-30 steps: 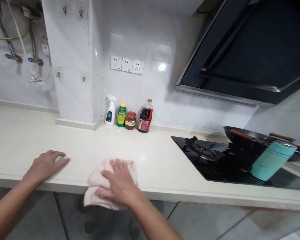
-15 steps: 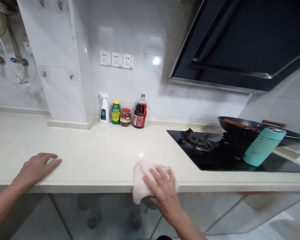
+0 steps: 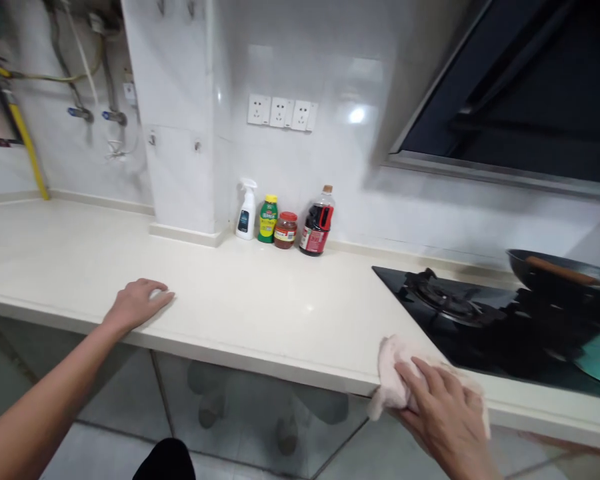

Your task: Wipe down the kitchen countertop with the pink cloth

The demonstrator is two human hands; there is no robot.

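A soft, pale pink cloth (image 3: 393, 373) is held under the slightly spread fingers of the right hand (image 3: 445, 413), beside a flat black glass stove (image 3: 505, 350). The smooth cream counter (image 3: 260, 303) is touched by the empty, loosely bent fingers of the left hand (image 3: 137, 304).

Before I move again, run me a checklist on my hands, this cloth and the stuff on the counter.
1. Cloth in hand: ok, the right hand holds the pale pink cloth.
2. Left hand free: ok, nothing shows in it.
3. Cloth fully on the countertop: not ok, part hangs over the front edge.
4. Cloth off the black glass cooktop: cannot tell, their edges nearly meet.
5. Spray bottle, yellow-capped green bottle, red-lidded jar and dark sauce bottle away from the cloth: ok, all stand back by the wall.
6. Burner cool: cannot tell, though no flame shows.
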